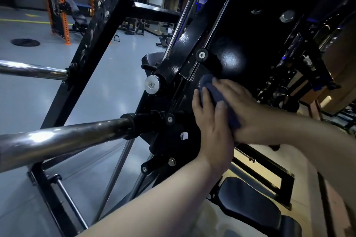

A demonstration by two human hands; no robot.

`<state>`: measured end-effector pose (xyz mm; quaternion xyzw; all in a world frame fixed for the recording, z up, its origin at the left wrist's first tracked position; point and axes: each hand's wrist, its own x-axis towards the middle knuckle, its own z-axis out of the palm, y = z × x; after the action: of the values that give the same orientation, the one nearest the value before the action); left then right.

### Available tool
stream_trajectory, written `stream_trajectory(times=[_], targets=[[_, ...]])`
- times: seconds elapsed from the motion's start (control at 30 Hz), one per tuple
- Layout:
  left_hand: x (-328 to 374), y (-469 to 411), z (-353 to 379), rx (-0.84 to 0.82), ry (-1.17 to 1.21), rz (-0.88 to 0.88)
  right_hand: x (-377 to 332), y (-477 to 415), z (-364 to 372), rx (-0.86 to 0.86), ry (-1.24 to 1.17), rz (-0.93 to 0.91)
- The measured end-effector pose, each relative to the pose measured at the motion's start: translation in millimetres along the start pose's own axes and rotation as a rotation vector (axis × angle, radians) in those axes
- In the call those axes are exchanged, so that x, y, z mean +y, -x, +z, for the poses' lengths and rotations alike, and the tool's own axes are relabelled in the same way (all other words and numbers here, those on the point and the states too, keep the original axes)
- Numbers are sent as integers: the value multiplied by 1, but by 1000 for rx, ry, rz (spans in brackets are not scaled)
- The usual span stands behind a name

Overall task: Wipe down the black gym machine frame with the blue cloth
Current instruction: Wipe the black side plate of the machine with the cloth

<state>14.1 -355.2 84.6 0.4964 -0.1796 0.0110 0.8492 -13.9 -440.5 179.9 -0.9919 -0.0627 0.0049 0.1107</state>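
Most of the blue cloth is buried right now: two hands are stacked over it, with only a bunched corner poking out at the top and a dark sliver showing lower down between the palms. The left hand reaches up from the bottom of the view and takes it from the near side, fingers curled over the cloth's left edge and thumb laid across the fabric, so it has a grip on it. The right hand comes in from the right edge and lies over the top, fingers fairly straight, pressing the cloth flat rather than clutching it; its thumb is out of sight. Both forearms run off the picture. The upper right of the machine sinks into shadow, and the parts there are hard to make out.

The cloth sits against the black gym machine frame, on the broad plate just below a black roller with a silver bolt. That frame is glossy black with a pebbled finish. One bright patch of light glares off it just above the hands, silver bolt heads dot its left side, and a round silver cap sits left of the cloth. A chrome bar juts from the frame toward the lower left, cut off by the edge. A black seat pad lies below the arms, and an orange rack stands far off on the grey floor
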Motion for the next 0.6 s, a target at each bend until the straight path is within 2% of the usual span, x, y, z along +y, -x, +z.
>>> stream_trajectory(times=[0.07, 0.1, 0.17, 0.3, 0.47, 0.6], targets=[[-6, -7, 6, 52, -228, 67, 5, 6, -21, -23, -275, -10], [-11, -8, 7, 60, -343, 123, 8, 8, -25, 20, -287, -35], [-23, -6, 7, 68, -444, 193, 14, 11, -22, 115, -174, -73], [-45, 16, -7, 115, -455, 280, 23, 6, 0, 298, 65, -170], [-83, 51, -45, 264, -536, 208, 41, -7, 13, 312, 503, -245], [-81, 52, -49, 312, -698, 230, 41, -12, 15, 398, 656, -244]])
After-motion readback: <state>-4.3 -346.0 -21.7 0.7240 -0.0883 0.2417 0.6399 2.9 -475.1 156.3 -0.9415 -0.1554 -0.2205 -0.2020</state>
